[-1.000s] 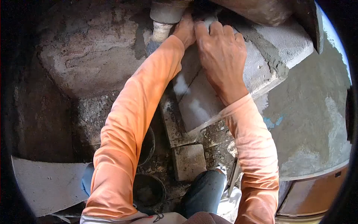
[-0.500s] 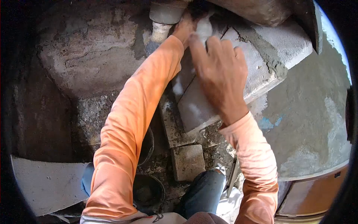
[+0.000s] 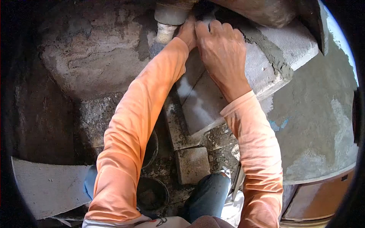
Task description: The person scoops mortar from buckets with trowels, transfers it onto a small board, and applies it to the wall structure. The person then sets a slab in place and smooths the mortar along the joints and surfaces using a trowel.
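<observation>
My left hand [image 3: 188,33] reaches to the top, beside a whitish pipe [image 3: 166,33] under a grey fitting [image 3: 172,14]; its fingers are hidden in shadow and behind my right hand. Right next to it, my right hand [image 3: 223,57] has its back toward me and its fingers curled. Whatever it holds, if anything, is hidden beneath the fingers. Below both hands lie pale masonry blocks [image 3: 205,97], dusted white in places. A strip of grey mortar [image 3: 270,57] runs across the blocks to the right of my right hand.
A small loose block [image 3: 192,165] lies on the rubble floor near my knee [image 3: 209,193]. One dark bucket [image 3: 152,192] stands by my left forearm. A white board [image 3: 49,186] is at lower left. A grey cement surface [image 3: 315,114] lies at right; a rounded form [image 3: 262,13] overhangs the top.
My right hand has moved slightly up toward my left hand and is no longer blurred. The pale patch seen between the hands is now mostly covered. My left arm has barely shifted.
</observation>
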### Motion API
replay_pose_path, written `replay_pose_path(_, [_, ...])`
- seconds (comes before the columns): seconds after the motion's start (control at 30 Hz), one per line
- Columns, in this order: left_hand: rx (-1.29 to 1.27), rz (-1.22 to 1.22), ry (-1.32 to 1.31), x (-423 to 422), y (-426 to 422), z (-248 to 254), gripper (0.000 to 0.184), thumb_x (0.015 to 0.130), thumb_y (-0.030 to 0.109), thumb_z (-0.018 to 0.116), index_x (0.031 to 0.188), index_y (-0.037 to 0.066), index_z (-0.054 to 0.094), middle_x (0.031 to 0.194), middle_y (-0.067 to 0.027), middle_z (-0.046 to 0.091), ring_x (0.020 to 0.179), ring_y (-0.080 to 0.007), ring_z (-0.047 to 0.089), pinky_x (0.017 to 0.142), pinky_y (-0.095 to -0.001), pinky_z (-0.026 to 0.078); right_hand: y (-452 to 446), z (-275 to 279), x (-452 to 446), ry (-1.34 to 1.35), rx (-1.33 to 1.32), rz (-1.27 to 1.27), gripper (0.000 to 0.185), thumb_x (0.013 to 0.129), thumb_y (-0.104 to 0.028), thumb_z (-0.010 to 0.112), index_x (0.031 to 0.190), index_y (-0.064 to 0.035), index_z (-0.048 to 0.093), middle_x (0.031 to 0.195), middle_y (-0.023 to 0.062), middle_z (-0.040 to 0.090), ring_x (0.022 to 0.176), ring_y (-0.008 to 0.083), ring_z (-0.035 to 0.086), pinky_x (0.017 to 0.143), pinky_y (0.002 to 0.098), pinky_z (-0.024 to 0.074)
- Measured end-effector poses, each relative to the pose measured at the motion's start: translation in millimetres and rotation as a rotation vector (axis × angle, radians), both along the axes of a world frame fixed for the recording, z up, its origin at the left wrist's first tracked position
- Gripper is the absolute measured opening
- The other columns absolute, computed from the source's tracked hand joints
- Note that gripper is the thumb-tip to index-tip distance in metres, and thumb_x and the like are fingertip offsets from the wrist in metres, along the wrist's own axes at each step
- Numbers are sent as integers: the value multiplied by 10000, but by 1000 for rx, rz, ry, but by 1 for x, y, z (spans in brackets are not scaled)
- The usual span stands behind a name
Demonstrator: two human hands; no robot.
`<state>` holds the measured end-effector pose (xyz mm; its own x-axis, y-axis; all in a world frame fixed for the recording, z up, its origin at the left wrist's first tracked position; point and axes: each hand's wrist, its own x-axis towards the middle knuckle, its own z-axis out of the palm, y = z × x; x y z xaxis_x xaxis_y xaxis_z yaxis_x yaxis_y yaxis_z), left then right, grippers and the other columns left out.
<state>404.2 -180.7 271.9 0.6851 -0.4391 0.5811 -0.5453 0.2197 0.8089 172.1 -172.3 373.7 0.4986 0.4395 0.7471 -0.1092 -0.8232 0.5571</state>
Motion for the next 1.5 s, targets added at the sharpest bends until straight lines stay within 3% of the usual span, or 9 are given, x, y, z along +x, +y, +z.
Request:
replay_pose_path(0.2, [-639, -522, 428, -20, -4, 17, 576, 956, 341, 683, 1401, 11, 528, 1393, -210, 602, 1226, -311, 582, 1087, -420, 458, -2, 0, 2, -18, -64, -16, 67, 822, -173, 655, 862, -136, 616, 793, 48, 615, 784, 255, 641, 660, 384, 499])
replay_pose_path(0.4, [89, 90, -110, -42, 19, 43, 604, 1011, 380, 598, 1452, -8, 451, 1409, -202, 593, 1217, -317, 589, 1099, -416, 459, -4, 3, 4, -40, -25, 14, 57, 839, -173, 642, 843, -132, 602, 778, 53, 612, 757, 256, 638, 655, 395, 503])
replay_pose_path(0.5, [-694, -515, 886, -67, 27, 50, 632, 1004, 416, 612, 1457, 6, 449, 1409, -225, 597, 1258, -336, 583, 1099, -424, 456, -5, -5, -6, -8, -55, -32, 57, 807, -176, 654, 825, -130, 624, 780, 57, 612, 757, 250, 629, 662, 386, 474])
replay_pose_path(0.57, [55, 293, -126, -64, 39, 41, 646, 1003, 444, 613, 1466, 23, 452, 1444, -246, 571, 1320, -373, 556, 1100, -431, 449, 0, -2, -14, -33, -18, -11, 65, 812, -185, 648, 847, -136, 625, 805, 49, 602, 775, 243, 614, 669, 389, 470])
replay_pose_path(0.93, [-488, -129, 195, -25, -14, 32, 466, 1084, 282, 482, 1520, 116, 478, 1613, -191, 391, 1427, -366, 461, 1199, -425, 365, -4, -9, -50, 16, -62, -91, 299, 859, -215, 660, 1157, -194, 679, 828, 9, 537, 783, 201, 556, 679, 359, 398])
replay_pose_path(1.03, [10, 327, -257, -21, -11, 10, 421, 1091, 155, 410, 1471, 225, 576, 1609, -158, 403, 1463, -334, 416, 1233, -410, 334, 5, -11, -82, -13, -21, -69, 376, 844, -194, 690, 1219, -218, 680, 795, 4, 484, 728, 198, 510, 660, 368, 366])
replay_pose_path(1.2, [-571, 140, -164, -15, -21, -13, 396, 1085, 201, 412, 1443, 58, 504, 1433, -122, 575, 1259, -329, 592, 984, -478, 606, 34, -46, -171, 119, 157, -51, 524, 786, -98, 786, 1288, -209, 686, 723, -1, 378, 624, 199, 398, 614, 373, 289])
replay_pose_path(1.27, [-999, -436, 749, -56, 7, 15, 368, 1079, 188, 403, 1387, 38, 539, 1339, -140, 627, 1195, -339, 626, 971, -434, 617, 40, -66, -204, 188, 269, -8, 557, 757, -83, 803, 1292, -181, 684, 721, 14, 384, 626, 206, 403, 613, 370, 290])
replay_pose_path(1.5, [-924, -327, 934, -68, 26, -18, 354, 1094, 251, 435, 1313, -14, 520, 1242, -201, 632, 1154, -342, 642, 970, -416, 616, 46, -112, -296, 348, 952, 87, 500, 803, -98, 832, 1248, 25, 640, 906, 133, 645, 776, 239, 600, 738, 374, 474])
